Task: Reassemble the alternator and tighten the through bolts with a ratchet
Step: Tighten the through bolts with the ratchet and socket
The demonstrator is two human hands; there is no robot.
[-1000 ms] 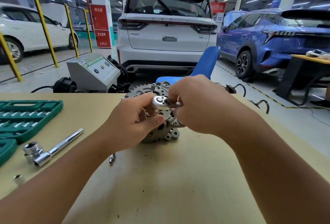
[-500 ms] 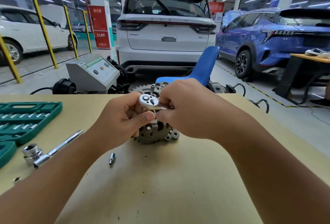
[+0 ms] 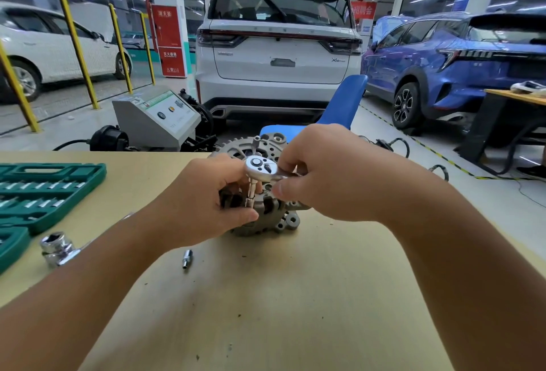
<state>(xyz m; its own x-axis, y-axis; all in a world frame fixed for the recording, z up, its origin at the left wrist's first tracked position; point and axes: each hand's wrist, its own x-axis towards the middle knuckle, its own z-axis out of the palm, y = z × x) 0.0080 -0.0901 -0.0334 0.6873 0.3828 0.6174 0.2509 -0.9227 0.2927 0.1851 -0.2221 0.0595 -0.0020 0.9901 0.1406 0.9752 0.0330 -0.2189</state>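
The alternator (image 3: 266, 217) is dull grey cast metal, rough and matt, with a toothed rim of the same flat finish. The ratchet (image 3: 261, 167) head above it is bright polished metal, mirror-glossy, and its thin extension bar (image 3: 251, 192) shines likewise. A large socket (image 3: 54, 245) at the left is chromed and highly reflective; a small bit (image 3: 187, 258) lying loose is plain bright metal. The tool case (image 3: 44, 193) is green moulded plastic with a slight sheen. The surface (image 3: 280, 311) looks like matt tan board, smooth, speckled with dark grit. The chair (image 3: 342, 104) behind is smooth blue plastic.
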